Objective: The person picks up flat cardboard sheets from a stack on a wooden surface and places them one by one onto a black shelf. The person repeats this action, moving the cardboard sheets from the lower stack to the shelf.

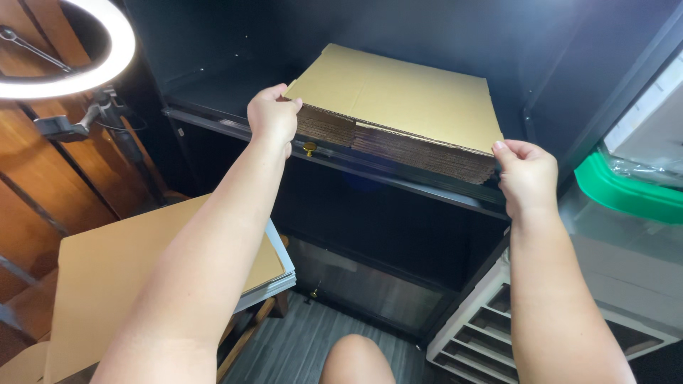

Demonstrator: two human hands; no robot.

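Stack of flat cardboard sheets (398, 107) sits on black cabinet shelf (420, 186), left hand (272, 117) fingers pinching its near-left corner, right hand (528, 176) fingers curled on near-right corner, ring light (71, 50) upper left.

Open room above stack of flat cardboard (398, 96) on dark shelf (213, 117). Obstructed right by cabinet wall (569, 92), below by shelf edge and brass knob (309, 148).
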